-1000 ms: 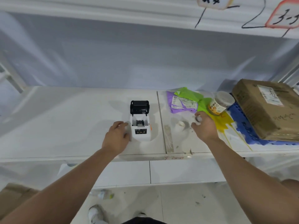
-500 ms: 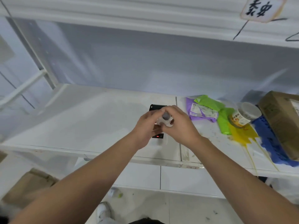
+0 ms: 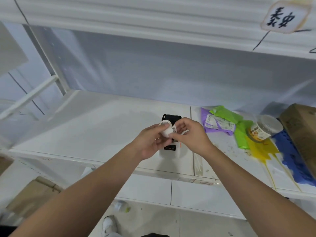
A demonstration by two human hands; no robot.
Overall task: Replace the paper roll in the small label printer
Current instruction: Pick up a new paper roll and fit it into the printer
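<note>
A small white label printer point(image 3: 171, 152) sits on the white shelf point(image 3: 85, 130) with its black lid point(image 3: 171, 117) raised at the back. Both hands hover just above it and hide most of its body. My left hand point(image 3: 151, 142) holds a white paper roll point(image 3: 165, 127) from the left. My right hand point(image 3: 191, 136) pinches the roll's printed loose end between thumb and forefinger.
To the right lie purple and green bags point(image 3: 220, 120), a lidded jar point(image 3: 264, 129) on its side, yellow and blue sheets point(image 3: 290, 159) and a brown cardboard box point(image 3: 302, 132). A shelf beam point(image 3: 153, 17) runs overhead. A brown box point(image 3: 32, 195) sits on the floor at lower left.
My right hand brought the paper roll from the right side of the shelf over the printer. My left hand left the printer's side and took hold of the roll too.
</note>
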